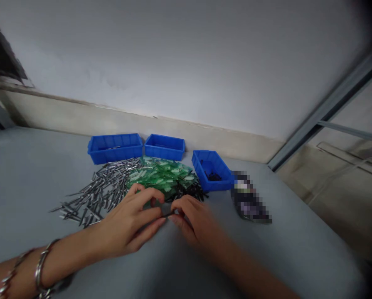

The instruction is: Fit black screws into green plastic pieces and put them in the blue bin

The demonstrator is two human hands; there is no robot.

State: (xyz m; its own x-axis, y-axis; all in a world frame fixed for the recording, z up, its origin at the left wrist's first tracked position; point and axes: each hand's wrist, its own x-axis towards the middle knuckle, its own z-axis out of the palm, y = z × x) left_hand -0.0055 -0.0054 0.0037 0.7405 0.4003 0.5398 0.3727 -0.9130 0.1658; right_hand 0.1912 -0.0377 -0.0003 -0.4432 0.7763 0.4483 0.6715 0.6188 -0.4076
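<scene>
A thin black pin (168, 215) is being pinched between the left grip (126, 220) and right grip (196, 220), and loosening would drop it onto the green pieces (162, 176) just beyond.

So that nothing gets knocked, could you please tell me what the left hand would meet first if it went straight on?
Probably the right hand, just ahead of the fingertips of the left hand, past a thin black rod; depth is unclear.
</scene>
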